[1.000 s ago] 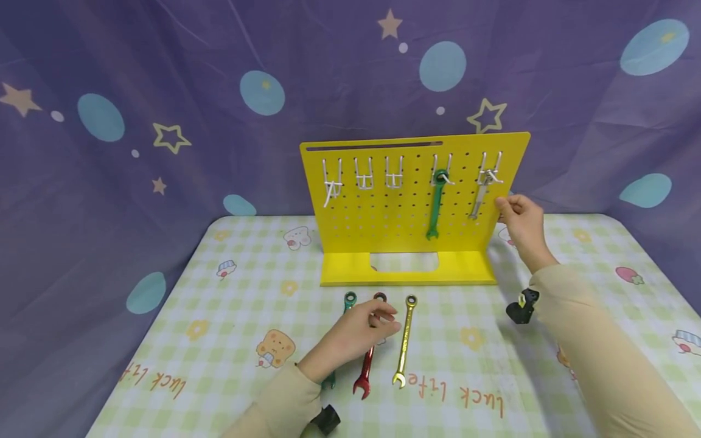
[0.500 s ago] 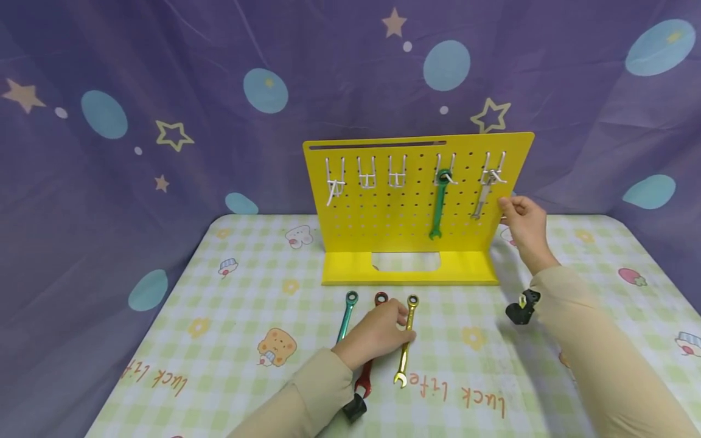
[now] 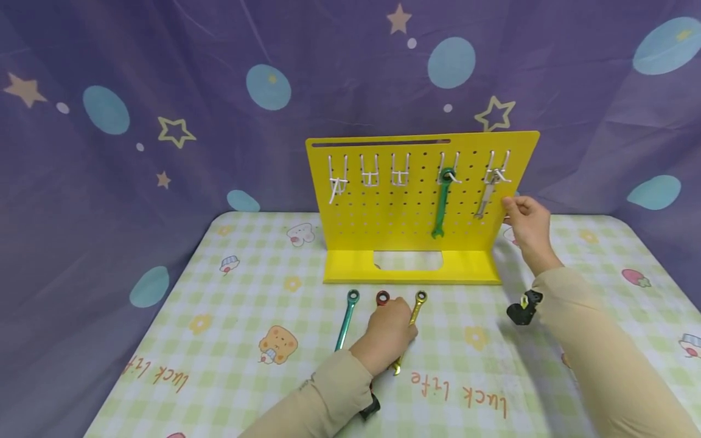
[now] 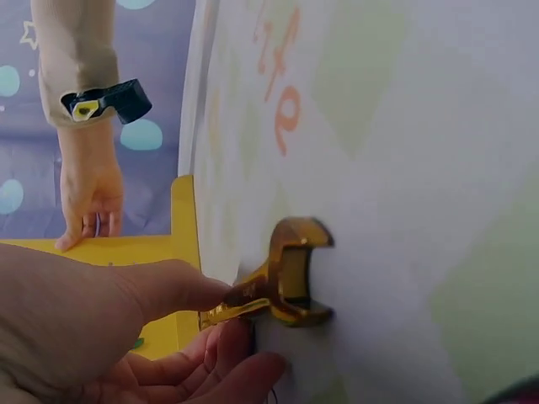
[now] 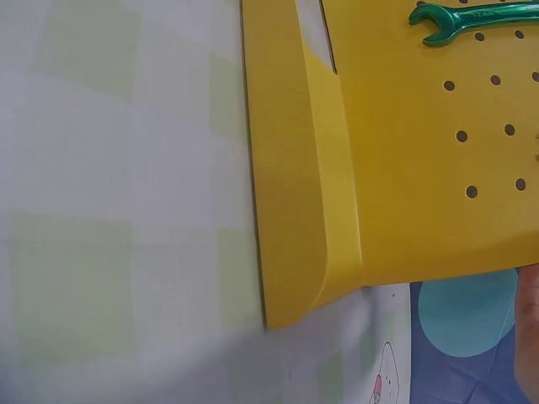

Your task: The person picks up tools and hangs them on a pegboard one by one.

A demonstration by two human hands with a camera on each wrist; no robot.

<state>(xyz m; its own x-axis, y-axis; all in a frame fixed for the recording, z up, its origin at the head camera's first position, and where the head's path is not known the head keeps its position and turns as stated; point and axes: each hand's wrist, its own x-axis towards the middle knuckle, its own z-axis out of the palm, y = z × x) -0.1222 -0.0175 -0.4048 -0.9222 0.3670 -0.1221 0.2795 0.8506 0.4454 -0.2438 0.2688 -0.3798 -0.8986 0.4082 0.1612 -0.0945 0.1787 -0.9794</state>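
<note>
My left hand (image 3: 386,336) pinches a gold combination wrench (image 3: 417,309) between thumb and fingers, over the table in front of the pegboard. Its open end (image 4: 295,269) sticks out past the thumb in the left wrist view. Beneath that hand lies a red wrench (image 3: 383,297), mostly hidden, and to its left a teal wrench (image 3: 345,322). My right hand (image 3: 529,231) holds the right edge of the yellow pegboard (image 3: 378,222) between thumb and fingers. A green wrench (image 3: 440,210) and a silver wrench (image 3: 484,199) hang from hooks on the board.
Three white hooks, among them the leftmost hook (image 3: 337,181), carry nothing on the board's left half. A checked cloth (image 3: 246,316) covers the table, and a purple curtain (image 3: 191,61) hangs behind. Black straps with camera mounts (image 3: 524,307) sit at the wrists.
My left hand has moved right from over the red wrench and taken hold of the gold wrench, whose tilt has shifted. The right hand stays at the board's edge.
</note>
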